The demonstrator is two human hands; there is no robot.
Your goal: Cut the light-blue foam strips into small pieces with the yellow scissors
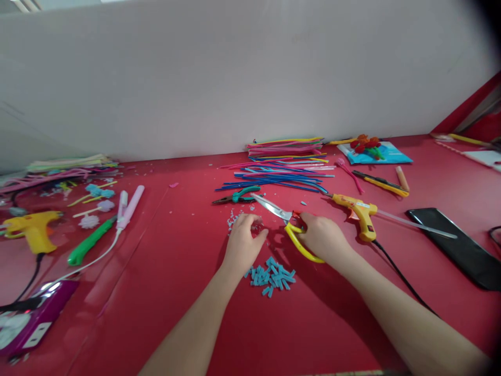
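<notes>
left edge cuts purple device; right fingers partly hide scissors; pale scraps too small to tell

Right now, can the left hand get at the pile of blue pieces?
Probably yes: the left hand is just beyond the pile of blue pieces, nothing appears between them, and the scissors in the right hand point away from it.

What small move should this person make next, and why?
Perhaps the left hand should reach for one of the coloured strips further back: no strip shows between its parted thumb and fingers, while the right hand holds the scissors and short blue pieces lie nearby.
</notes>
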